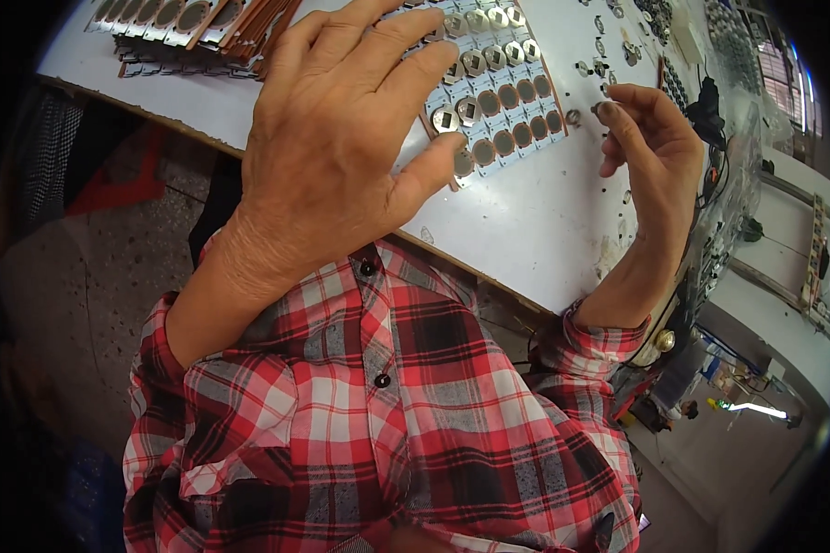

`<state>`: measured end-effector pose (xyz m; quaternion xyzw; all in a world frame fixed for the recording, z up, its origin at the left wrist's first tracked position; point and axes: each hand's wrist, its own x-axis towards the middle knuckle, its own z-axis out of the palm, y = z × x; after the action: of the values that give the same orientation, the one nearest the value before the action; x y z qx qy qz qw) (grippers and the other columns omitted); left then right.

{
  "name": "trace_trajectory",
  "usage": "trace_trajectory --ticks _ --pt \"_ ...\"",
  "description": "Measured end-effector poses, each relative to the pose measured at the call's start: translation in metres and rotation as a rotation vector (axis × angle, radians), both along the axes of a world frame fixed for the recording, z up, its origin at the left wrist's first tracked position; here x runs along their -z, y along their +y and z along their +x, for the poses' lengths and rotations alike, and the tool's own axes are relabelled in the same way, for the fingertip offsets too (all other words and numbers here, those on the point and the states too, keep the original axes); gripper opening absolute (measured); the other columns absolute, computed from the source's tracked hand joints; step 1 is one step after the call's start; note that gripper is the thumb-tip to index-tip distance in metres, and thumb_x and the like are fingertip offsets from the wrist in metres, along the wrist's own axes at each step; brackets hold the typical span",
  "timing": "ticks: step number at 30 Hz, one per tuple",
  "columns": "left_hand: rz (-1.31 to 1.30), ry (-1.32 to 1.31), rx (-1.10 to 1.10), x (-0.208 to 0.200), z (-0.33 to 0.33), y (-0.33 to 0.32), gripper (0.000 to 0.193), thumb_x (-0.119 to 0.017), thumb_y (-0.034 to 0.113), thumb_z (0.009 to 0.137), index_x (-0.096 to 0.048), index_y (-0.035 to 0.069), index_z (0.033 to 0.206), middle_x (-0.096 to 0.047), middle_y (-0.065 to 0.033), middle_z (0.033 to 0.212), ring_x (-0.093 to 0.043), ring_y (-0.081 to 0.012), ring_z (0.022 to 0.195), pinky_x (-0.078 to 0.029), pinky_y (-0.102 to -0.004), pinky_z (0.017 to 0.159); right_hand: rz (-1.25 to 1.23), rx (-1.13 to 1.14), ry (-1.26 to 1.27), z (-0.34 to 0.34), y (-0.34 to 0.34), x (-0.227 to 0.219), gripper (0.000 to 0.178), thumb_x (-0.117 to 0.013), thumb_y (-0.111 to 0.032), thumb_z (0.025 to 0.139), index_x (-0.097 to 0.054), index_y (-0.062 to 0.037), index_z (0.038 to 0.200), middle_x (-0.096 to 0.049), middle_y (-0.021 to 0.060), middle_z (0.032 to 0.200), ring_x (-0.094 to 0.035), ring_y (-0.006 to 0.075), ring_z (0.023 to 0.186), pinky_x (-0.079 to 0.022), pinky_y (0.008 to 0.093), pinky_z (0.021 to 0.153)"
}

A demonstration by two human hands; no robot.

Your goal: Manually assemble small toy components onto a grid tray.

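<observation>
A pale panel of joined small boards (pixel 503 166) lies on the white table, each board carrying a round grey pad with a brown rim. Silver metal pieces with a square centre (pixel 468 111) cover the pads of the far rows and two pads of a nearer row. My left hand (pixel 327 138) spreads over the panel's left side, fingers stretched and thumb resting by the near row; it hides part of the panel. Off the panel's right edge, my right hand (pixel 653 143) pinches a small metal part (pixel 597 109) between thumb and index finger, mostly hidden by the fingertips.
A stack of similar panels (pixel 189 46) sits at the table's far left. Loose metal parts (pixel 601 67) are scattered right of the panel. Clear plastic bags (pixel 742 175) and a black object with cables (pixel 706 112) crowd the right side. The table's near edge (pixel 470 267) runs before my body.
</observation>
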<state>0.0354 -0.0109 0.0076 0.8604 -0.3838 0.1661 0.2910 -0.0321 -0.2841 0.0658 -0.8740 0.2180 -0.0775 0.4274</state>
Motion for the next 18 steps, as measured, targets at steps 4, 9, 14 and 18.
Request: trace_trajectory --ticks 4,9,14,18 --pt "0.015 0.004 -0.012 0.001 0.0 0.004 0.055 -0.085 0.023 0.073 -0.07 0.006 0.124 -0.065 -0.0123 0.136 -0.054 -0.0327 0.136 -0.04 -0.0488 0.11 0.284 -0.278 -0.09 0.004 0.026 0.008 0.019 -0.07 0.0 0.096 -0.073 0.0038 0.113 -0.073 0.0062 0.088 -0.065 0.0087 0.07 -0.053 0.0215 0.059" --pt "0.038 0.013 -0.02 0.002 0.0 0.004 0.055 -0.084 0.023 0.074 -0.07 0.006 0.124 -0.065 -0.0121 0.137 -0.054 -0.0326 0.136 -0.04 -0.0489 0.11 0.219 -0.336 -0.113 0.009 0.041 0.026 0.016 -0.07 0.0 0.097 -0.075 0.0017 0.112 -0.073 0.0029 0.088 -0.062 0.0045 0.07 -0.043 0.0181 0.055" --pt "0.069 0.015 -0.054 -0.001 0.003 -0.001 0.055 -0.084 0.023 0.074 -0.07 0.006 0.124 -0.065 -0.0119 0.137 -0.054 -0.0324 0.136 -0.04 -0.0489 0.11 0.148 -0.326 -0.112 0.009 0.054 0.02 0.017 -0.071 0.0 0.096 -0.073 0.0032 0.113 -0.074 0.0039 0.091 -0.064 0.0052 0.072 -0.043 0.018 0.056" --pt "0.08 0.019 -0.065 -0.001 0.002 -0.003 0.055 -0.084 0.023 0.074 -0.07 0.006 0.124 -0.065 -0.0118 0.137 -0.054 -0.0323 0.136 -0.04 -0.0489 0.11 0.187 -0.377 -0.148 0.008 0.057 0.027 0.016 -0.071 0.005 0.094 -0.074 0.0018 0.108 -0.075 0.0036 0.093 -0.065 0.0055 0.076 -0.052 0.0198 0.066"
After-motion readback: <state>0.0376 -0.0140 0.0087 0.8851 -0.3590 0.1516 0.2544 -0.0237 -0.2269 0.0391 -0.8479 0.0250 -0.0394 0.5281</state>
